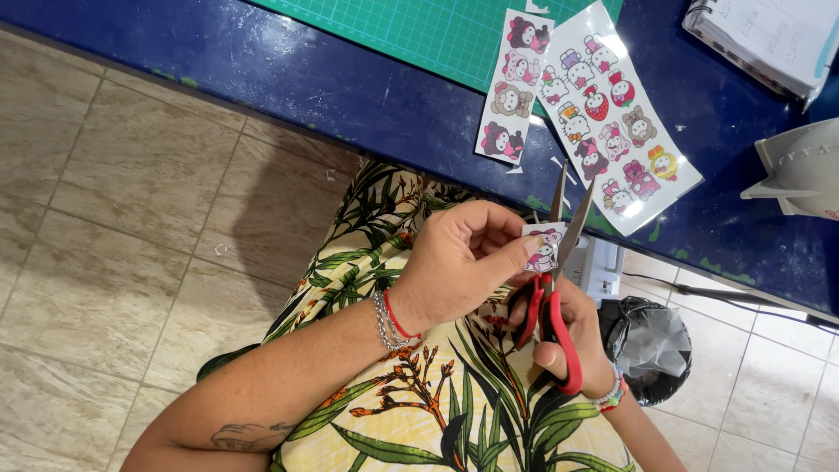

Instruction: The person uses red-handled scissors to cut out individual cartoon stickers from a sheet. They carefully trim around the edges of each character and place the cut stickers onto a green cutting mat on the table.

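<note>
My left hand (463, 262) pinches a small cartoon sticker cutout (543, 247) between thumb and fingers, over my lap. My right hand (572, 336) grips red-handled scissors (552, 297), whose open blades point up and straddle the sticker's right edge. On the blue table (288, 79) above lie a narrow sticker strip (514, 86) and a larger glossy sticker sheet (612, 114) with several cartoon figures. My lap is covered by leaf-patterned fabric (419, 393).
A green cutting mat (411, 31) lies at the table's far side. A white notebook (769, 39) and a white shaped object (804, 170) sit at the right. A black-lined bin (651, 345) stands on the tiled floor (105, 245) beside me.
</note>
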